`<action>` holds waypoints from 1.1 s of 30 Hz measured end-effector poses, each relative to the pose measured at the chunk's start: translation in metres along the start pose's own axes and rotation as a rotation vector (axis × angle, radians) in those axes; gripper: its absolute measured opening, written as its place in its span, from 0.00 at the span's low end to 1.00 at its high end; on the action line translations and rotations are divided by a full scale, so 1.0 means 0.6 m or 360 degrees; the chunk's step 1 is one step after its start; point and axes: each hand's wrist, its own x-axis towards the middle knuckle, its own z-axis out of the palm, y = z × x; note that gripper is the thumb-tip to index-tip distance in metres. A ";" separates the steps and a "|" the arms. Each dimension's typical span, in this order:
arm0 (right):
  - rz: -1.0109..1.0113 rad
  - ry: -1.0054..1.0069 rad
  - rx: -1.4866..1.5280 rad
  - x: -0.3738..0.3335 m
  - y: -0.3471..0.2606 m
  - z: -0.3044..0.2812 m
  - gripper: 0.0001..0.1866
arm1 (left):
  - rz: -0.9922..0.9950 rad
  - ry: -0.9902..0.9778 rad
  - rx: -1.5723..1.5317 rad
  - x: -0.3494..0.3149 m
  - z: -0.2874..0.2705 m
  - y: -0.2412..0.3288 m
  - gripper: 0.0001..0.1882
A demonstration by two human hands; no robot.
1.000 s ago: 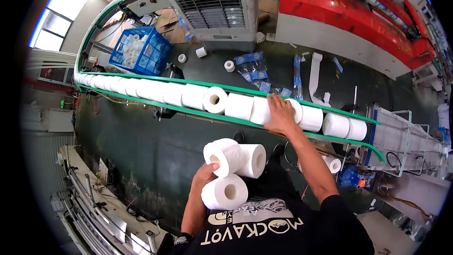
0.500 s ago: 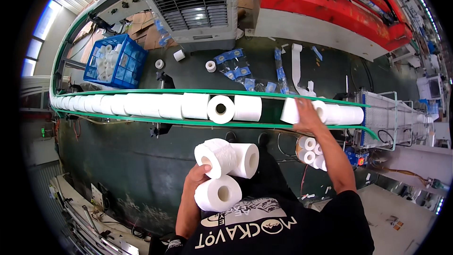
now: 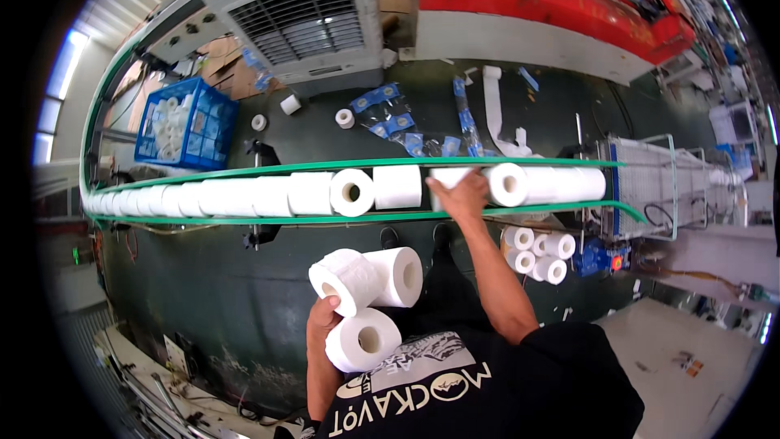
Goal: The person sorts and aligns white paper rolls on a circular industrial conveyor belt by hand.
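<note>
The fingers [image 3: 475,185] of the right hand [image 3: 461,197] are spread partly open over a white roll [image 3: 448,176] on the conveyor [image 3: 357,218], with the thumb toward the roll's left end; whether they grip it firmly cannot be told. The left hand [image 3: 322,315] is closed on the upper roll [image 3: 354,274], its thumb against the end face by the hollow core and its other fingers hidden. That roll sits in a cluster of 3 in front of the person's dark shirt [image 3: 520,382]: the side roll [image 3: 398,276] lies just to its right, and the lower roll [image 3: 363,340] rests beneath it, near the left forearm.

Between the conveyor's 2 green rails, a narrow gap separates the roll under the right hand from its left neighbour [image 3: 396,187]. Next along to the left stands a roll with its core facing up [image 3: 352,193], and a long row [image 3: 236,195] continues beyond it. To the right of the hand is another core-up roll [image 3: 508,184], followed by more rolls lying sideways.

Past the conveyor, a blue crate [image 3: 213,126] holds more rolls, and 3 loose rolls [image 3: 344,119] lie on the dark floor [image 3: 244,276] near blue-and-clear wrappers [image 3: 398,123].
</note>
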 end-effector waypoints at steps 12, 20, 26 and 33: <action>-0.1024 0.0018 -0.0219 0.001 0.151 -0.070 0.45 | -0.0097 -0.0099 0.0058 0.028 -0.004 -0.006 0.51; -0.0090 0.0022 0.1250 0.187 0.423 -0.176 0.33 | -0.0007 -0.0109 0.0152 0.033 0.027 0.000 0.49; -0.0202 -0.0350 0.0905 0.175 0.306 -0.098 0.20 | -0.0064 -0.0100 0.0094 0.030 0.021 0.003 0.47; -0.1326 -0.0652 0.0458 -0.043 -0.098 -0.063 0.45 | 0.0068 0.0031 -0.0025 -0.008 -0.017 -0.004 0.47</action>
